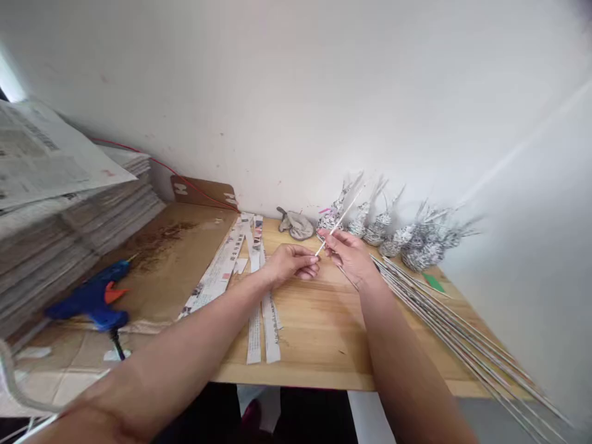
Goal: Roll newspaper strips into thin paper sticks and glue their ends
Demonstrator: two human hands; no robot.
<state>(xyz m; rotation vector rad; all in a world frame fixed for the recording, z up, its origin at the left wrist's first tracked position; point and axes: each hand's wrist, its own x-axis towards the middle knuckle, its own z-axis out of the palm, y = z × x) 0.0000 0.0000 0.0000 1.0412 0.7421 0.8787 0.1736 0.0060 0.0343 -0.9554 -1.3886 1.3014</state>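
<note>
A thin, white rolled paper stick [346, 213] slants up and to the right between my two hands, above the wooden table [319, 333]. My left hand [292, 262] pinches its lower end between thumb and fingertips. Just higher up, my right hand [350, 254] has its thumb and fingers closed around the same stick. Beneath my right hand lies part of another thin stick, mostly covered. Cut newspaper strips [269, 320] are spread beside my left forearm. A bundle of long paper sticks [444, 320] lies to the right of my right forearm.
Several woven paper pieces [419, 256] with upright ends stand along the wall. A grey cloth [300, 227] lies at the back. Leftward are a blue glue gun [92, 296] on cardboard [185, 246], stacked newspapers [115, 216] and a red cord [185, 179]. A green scrap [433, 283] sits right.
</note>
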